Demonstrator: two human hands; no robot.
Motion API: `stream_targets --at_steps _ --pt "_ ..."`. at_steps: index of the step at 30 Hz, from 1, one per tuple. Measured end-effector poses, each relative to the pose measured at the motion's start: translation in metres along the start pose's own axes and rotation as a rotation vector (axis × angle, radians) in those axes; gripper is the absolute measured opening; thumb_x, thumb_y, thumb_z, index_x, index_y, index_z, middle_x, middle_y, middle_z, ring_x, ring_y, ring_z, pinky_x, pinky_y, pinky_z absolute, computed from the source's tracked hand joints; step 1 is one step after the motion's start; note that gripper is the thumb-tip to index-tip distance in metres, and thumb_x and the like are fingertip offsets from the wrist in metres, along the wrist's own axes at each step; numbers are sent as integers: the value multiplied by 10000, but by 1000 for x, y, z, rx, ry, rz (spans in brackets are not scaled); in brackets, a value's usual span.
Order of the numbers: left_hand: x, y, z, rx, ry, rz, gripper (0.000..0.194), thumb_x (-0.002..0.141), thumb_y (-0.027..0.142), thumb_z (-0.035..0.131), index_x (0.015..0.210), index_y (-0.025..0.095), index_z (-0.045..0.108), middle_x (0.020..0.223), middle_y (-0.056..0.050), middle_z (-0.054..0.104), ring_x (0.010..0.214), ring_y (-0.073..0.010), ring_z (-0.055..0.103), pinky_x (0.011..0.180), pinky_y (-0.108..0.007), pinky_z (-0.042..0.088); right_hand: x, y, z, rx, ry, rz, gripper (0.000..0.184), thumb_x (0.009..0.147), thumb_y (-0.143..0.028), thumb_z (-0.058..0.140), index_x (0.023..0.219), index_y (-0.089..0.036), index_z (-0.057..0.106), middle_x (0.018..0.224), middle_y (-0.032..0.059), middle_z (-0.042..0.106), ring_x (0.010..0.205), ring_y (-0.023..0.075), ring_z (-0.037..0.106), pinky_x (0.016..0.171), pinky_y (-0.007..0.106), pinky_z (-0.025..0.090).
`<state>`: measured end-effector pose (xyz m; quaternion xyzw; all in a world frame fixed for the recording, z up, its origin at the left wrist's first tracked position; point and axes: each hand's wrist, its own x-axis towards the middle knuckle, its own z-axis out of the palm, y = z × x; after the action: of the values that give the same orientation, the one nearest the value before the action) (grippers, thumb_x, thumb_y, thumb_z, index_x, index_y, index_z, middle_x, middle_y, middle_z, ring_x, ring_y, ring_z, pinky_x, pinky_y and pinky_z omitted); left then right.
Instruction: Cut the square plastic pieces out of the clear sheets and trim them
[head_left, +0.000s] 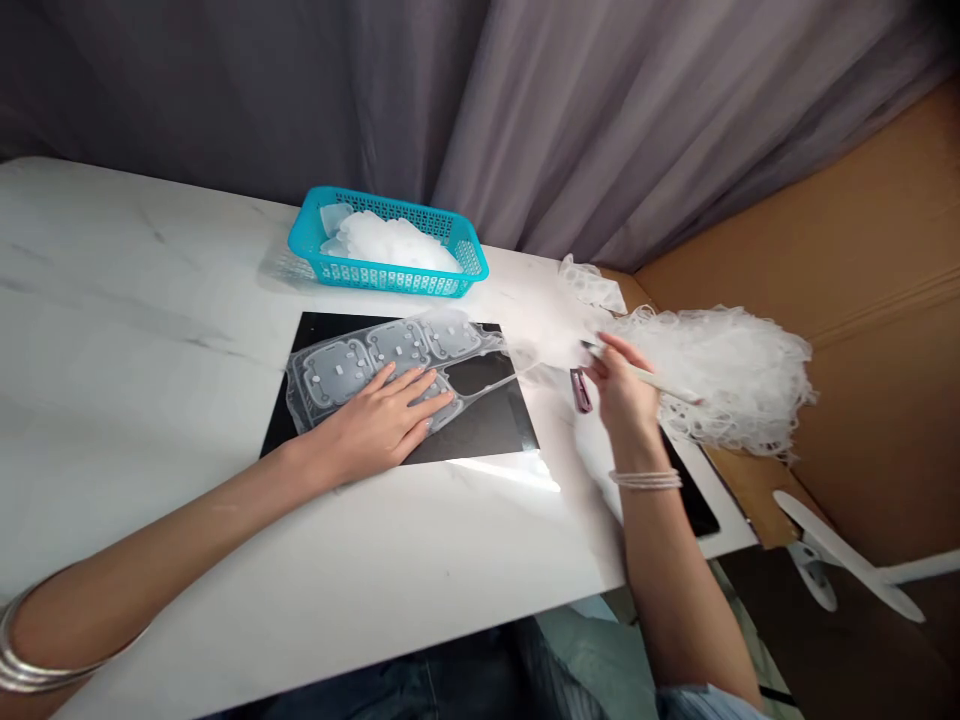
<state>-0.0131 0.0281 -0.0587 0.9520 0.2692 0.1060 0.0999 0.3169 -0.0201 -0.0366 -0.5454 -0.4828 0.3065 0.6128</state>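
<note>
My left hand (386, 425) lies flat with fingers spread on a translucent, rubbery-looking moulded sheet (337, 372). The sheet has several rounded panels with small raised bits and rests on a black mat (495, 425). Thin clear strands run from its right end toward my right hand (626, 385). That hand is closed around a slim white pen-like tool (667, 386), whose dark tip points left, above the table and off the sheet. Its exact kind cannot be made out. A small dark-red object (580, 391) lies just left of my right hand.
A blue basket (390, 277) with white translucent pieces stands behind the mat. At right is a big heap of clear ring-like scraps (735, 375) beside a cardboard wall (862, 300). Another black panel (694, 490) lies under my right forearm. A grey curtain (420, 100) hangs behind.
</note>
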Motion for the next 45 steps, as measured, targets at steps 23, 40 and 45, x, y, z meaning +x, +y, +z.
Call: stream_targets --at_steps 23,40,45 --pt "59 19 -26 -1532 94 -689 353 696 243 821 1014 138 712 945 -104 766 890 -211 737 808 -313 596 -5 -62 72 -160 -84 80 554 936 -696 353 723 -226 556 537 16 620 657 230 690 766 394 516" --pt "65 10 -27 -1351 93 -672 197 651 220 798 833 162 750 751 -37 719 624 -115 617 571 -216 456 -4 -43 86 -115 -444 139 323 777 -230 638 714 -242 321 629 -57 518 584 106 403 562 262 288" --pt "66 9 -29 -1393 38 -656 172 644 195 764 813 170 753 783 -45 733 621 -115 609 546 -216 422 -5 -38 85 -61 -443 107 327 769 -196 631 717 -242 312 708 -9 638 684 143 550 615 270 341"
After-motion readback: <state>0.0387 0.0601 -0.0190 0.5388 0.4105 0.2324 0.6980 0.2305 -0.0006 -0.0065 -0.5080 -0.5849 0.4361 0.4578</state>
